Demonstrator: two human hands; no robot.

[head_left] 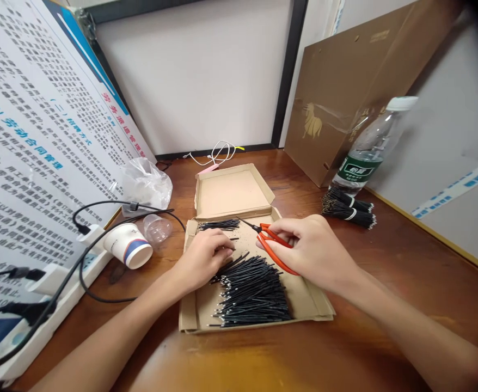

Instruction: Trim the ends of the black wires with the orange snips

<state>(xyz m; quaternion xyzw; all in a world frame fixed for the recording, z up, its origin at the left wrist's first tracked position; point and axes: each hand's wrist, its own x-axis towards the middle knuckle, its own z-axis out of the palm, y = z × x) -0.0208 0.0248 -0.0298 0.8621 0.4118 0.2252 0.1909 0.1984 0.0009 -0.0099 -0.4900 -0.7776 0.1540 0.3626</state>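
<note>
An open flat cardboard box (231, 190) lies on the wooden table. In its near half sits a large heap of short black wires (253, 291), with a smaller row of black wires (218, 224) at its far edge. My left hand (204, 258) rests curled on the top of the heap, fingers pinching at the wires. My right hand (310, 247) grips red-handled scissors (269, 242) whose blades point left toward the small row. What the left fingers hold is hidden.
Two tied wire bundles (347, 207) and a plastic water bottle (369, 147) stand at the right, before a brown paper bag (345, 81). At the left are a tipped paper cup (128, 245), a clear cup (156, 227), a plastic bag (145, 182), a power strip (51, 283) with cables and a printed board (30, 120).
</note>
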